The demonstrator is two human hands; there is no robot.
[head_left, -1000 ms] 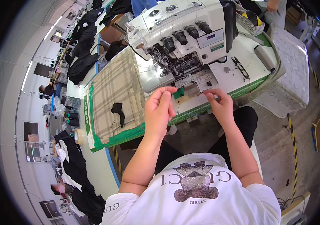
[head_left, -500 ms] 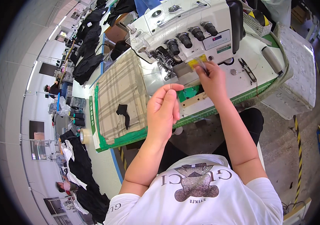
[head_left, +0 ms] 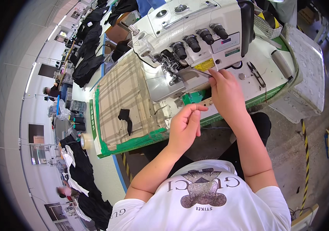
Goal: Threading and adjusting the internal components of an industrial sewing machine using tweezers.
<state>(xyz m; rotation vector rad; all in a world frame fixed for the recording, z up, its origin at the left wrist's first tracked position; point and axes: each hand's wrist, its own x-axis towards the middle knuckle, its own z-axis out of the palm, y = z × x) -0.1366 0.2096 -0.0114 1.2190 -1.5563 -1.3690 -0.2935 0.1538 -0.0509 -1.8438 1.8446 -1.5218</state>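
Observation:
A white overlock sewing machine [head_left: 195, 27] with several black tension knobs stands before me. My right hand [head_left: 228, 92] is closed just below the machine's yellow label. From its fingertips a slim metal tool that looks like tweezers [head_left: 198, 72] points left toward the needle area. My left hand [head_left: 185, 125] is near the table's front edge, lower and to the left of the right hand. Its thumb and index finger are pinched together; anything between them is too small to make out. Behind the left hand shows a green opening [head_left: 193, 97] in the machine's base.
A black fabric scrap [head_left: 124, 115] lies on the plaid-covered board [head_left: 112, 96] at the left. Thread snips [head_left: 257, 75], a small round metal piece [head_left: 242, 76] and a grey cylinder [head_left: 281, 63] lie at the right. Dark garments [head_left: 89, 69] are piled beyond the table's left side.
My left hand has moved down and right, away from the needle area. My right hand has shifted slightly right and lower, and the metal tool now points left, uncovering the yellow label.

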